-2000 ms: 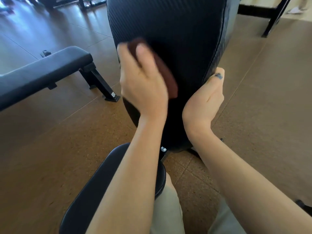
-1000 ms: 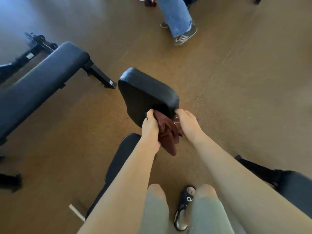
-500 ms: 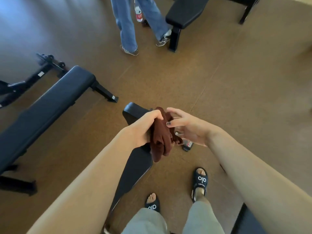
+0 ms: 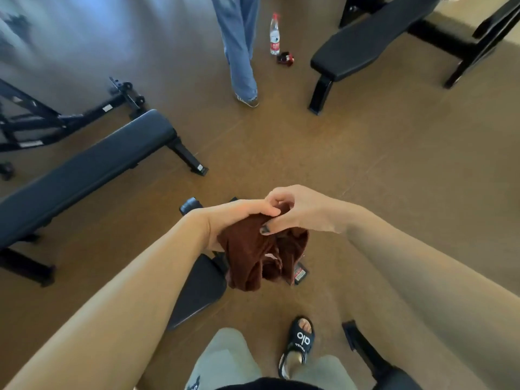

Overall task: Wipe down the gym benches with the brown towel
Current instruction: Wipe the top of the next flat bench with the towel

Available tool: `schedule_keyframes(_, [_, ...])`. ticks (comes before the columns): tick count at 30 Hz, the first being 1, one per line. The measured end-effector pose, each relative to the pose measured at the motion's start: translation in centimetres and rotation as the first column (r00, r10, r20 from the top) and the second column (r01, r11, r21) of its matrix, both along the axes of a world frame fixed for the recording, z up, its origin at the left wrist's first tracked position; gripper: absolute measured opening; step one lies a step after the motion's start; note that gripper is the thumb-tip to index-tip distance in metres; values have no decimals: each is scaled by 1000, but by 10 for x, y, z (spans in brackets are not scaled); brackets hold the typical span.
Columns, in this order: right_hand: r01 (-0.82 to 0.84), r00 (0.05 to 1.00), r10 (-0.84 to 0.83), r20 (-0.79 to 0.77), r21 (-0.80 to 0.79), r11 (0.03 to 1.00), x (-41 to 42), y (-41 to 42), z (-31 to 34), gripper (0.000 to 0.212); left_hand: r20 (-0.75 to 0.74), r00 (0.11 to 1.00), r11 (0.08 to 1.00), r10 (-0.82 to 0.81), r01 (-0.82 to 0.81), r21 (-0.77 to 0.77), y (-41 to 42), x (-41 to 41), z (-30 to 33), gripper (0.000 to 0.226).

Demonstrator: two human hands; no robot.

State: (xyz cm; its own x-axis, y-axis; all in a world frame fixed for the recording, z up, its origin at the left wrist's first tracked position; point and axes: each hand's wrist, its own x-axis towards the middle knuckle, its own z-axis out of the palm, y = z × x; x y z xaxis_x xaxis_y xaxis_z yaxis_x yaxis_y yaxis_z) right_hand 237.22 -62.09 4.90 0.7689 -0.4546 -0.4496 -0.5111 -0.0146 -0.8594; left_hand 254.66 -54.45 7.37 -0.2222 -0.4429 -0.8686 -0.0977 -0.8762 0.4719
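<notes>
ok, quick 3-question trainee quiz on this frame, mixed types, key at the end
1. True or false: the towel lies flat on a bench.
2. Which hand holds the towel? A) left only B) right only C) both
3. Fill in: the bottle stands on the ____.

Key: 1 false, it hangs bunched in the hands' grip. 2 C. 3 floor.

Brown floor [image 4: 365, 178] w/ benches [image 4: 84, 170], water bottle [image 4: 275, 35], maybe a red-black gadget [image 4: 285, 58].
</notes>
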Motion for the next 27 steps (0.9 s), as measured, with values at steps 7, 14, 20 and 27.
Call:
schedule_keyframes(7, [-68, 997, 68, -30, -12, 998, 30, -71, 11, 23, 7, 999, 994, -44, 44, -104, -50, 34, 1, 22])
schedule_keyframes(14, [-103, 992, 86, -89, -206, 973, 59, -143, 33, 33, 578, 738, 747, -347, 591, -306, -135, 61, 6, 26])
schedule_keyframes(20, [-211, 966, 139, -219, -349, 913, 68, -217, 30, 34, 755, 528, 624, -389, 754, -206, -209, 71, 10, 22])
schedule_keyframes(27, [-578, 805, 369, -464, -477, 662, 92, -329, 4, 20, 842, 396, 673, -365, 737, -54, -303, 59, 2, 22])
